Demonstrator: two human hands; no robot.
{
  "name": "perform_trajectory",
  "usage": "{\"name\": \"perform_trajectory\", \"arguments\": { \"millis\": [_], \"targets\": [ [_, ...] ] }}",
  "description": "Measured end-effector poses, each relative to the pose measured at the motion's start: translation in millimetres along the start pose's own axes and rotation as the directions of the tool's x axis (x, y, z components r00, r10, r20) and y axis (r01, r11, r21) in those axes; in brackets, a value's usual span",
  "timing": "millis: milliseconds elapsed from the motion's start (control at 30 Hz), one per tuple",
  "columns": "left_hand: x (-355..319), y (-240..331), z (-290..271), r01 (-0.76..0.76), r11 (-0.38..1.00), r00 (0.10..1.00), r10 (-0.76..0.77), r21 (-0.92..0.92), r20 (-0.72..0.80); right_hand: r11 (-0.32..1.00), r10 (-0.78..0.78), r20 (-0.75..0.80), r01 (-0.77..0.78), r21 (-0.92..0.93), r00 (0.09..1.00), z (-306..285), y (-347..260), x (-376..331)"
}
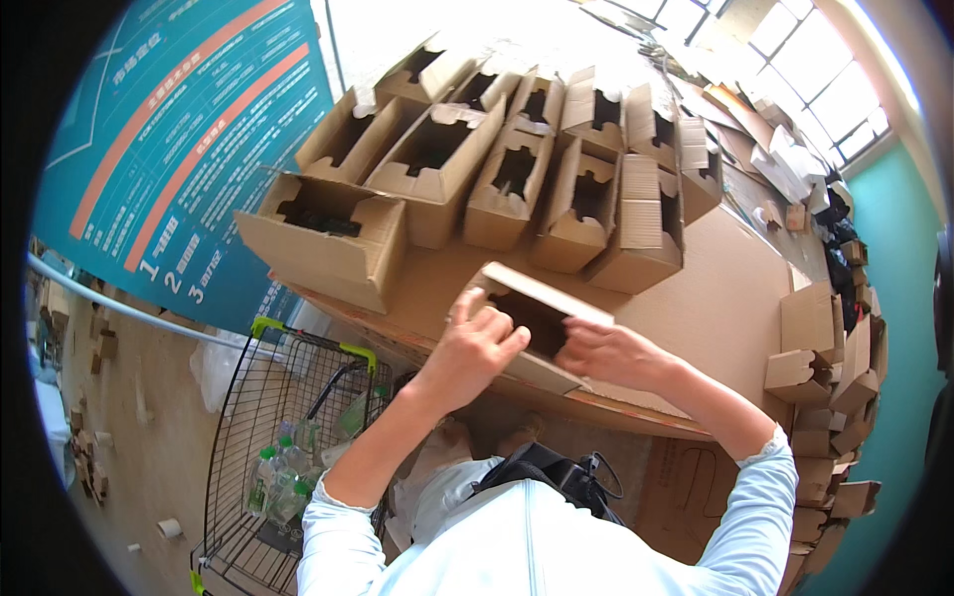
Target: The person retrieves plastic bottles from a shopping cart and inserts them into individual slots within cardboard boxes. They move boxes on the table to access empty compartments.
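Observation:
A small open cardboard box [552, 290] lies in front of me near the table's front edge, its dark inside showing. My left hand [472, 343] is closed with curled fingers on the box's left end. At the right end, my right hand [616, 355] is closed on the box's edge, its fingertips partly hidden inside the opening. Behind it stand several open cardboard boxes in rows, among them a wide one [368, 243] at the left and a narrow one [636, 238] at the right. Dark contents show in some, too shaded to name.
Under the boxes is a cardboard-covered table [730, 298]. A black wire cart [224, 467] holding plastic bottles [288, 457] stands at the lower left. Beyond it leans a blue printed board [199, 129]. Cardboard boxes [810, 377] are piled along the right wall.

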State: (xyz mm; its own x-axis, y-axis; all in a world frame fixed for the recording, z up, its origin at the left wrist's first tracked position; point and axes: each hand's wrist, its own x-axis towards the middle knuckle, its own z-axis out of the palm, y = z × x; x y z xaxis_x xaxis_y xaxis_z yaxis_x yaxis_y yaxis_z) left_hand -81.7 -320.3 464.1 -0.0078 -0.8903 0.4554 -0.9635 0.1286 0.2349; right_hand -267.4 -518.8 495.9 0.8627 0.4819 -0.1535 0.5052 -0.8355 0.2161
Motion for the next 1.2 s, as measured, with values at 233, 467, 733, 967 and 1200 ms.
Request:
{"name": "perform_trajectory", "arguments": {
  "millis": [233,467,733,967,1200],
  "targets": [
    [-5.3,19.5,28.9,-0.028,0.997,0.996,0.034,0.072,-0.079,0.939,0.24,0.358,-0.309,0.149,0.902,-43.2,9.0,-2.8],
    [-67.5,-0.2,-5.7,0.214,0.963,0.87,-0.264,-0.164,-0.415,0.937,0.314,0.216,-0.339,0.09,0.925,-20.9,4.5,-9.1],
    [-412.4,-92.8,67.4,0.973,0.178,0.146,-0.966,0.145,0.211,0.828,0.525,0.198,-0.551,0.107,0.828,-14.2,5.1,-14.3],
    [-477.9,-89.3,174.2,0.928,-0.054,-0.186,-0.925,0.369,0.332,0.686,0.627,0.275,-0.684,0.249,0.729,-9.3,-3.7,-19.6],
    [-446.3,-117.6,228.2,0.92,0.23,0.106,-0.926,0.317,0.361,0.637,0.626,0.315,-0.701,0.321,0.713,-14.6,-10.9,-7.0]
  ]
}}
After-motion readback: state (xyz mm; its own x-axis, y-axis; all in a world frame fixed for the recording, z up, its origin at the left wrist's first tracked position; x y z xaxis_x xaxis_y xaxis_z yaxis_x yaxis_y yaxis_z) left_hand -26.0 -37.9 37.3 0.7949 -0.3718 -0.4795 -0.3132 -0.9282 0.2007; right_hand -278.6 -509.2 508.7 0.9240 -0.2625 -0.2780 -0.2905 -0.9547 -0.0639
